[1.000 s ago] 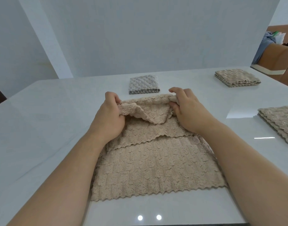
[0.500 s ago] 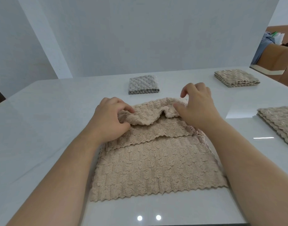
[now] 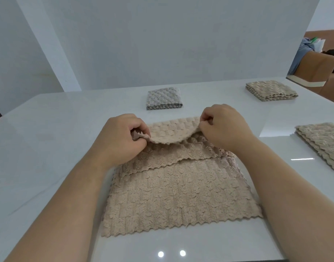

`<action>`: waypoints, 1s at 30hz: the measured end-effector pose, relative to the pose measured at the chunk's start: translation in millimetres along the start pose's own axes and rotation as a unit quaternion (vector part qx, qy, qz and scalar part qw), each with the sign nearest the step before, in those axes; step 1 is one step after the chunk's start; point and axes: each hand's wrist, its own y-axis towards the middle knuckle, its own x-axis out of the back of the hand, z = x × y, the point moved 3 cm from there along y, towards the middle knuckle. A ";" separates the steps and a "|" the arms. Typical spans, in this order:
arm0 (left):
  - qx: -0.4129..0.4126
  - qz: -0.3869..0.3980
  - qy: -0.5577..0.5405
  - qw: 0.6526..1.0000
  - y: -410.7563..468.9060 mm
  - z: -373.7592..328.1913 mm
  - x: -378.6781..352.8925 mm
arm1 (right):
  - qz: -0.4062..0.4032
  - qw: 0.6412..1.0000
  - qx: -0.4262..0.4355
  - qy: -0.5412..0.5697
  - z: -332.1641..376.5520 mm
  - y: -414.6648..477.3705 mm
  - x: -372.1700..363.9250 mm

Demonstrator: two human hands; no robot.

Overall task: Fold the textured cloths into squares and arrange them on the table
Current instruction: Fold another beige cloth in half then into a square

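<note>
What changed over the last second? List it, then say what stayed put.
Both hands released the far edge of the beige cloth for a moment, then the left hand and right hand pinched its corners again; the far flap now curls toward the person. Unchanged: the near half flat on the table, the grey folded cloth and two folded beige ones.

Beige cloth (image 3: 177,193) flat, far edge lifted.

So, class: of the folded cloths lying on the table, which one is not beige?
The small folded grey cloth, at the far middle of the table, just beyond the hands. The other two folded cloths, both on the right, are beige.
</note>
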 end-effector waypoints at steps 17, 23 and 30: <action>0.033 0.072 0.014 0.997 -2.8 -6.6 -3.1 | 0.106 0.992 0.071 0.011 10.6 -7.4 12.5; 0.058 -0.115 0.067 0.989 2.5 7.4 3.6 | -0.053 0.991 0.102 -0.068 5.2 -2.4 6.7; 0.181 -0.150 0.012 0.972 0.0 12.2 3.8 | -0.099 0.990 0.003 -0.098 -2.0 -0.2 2.1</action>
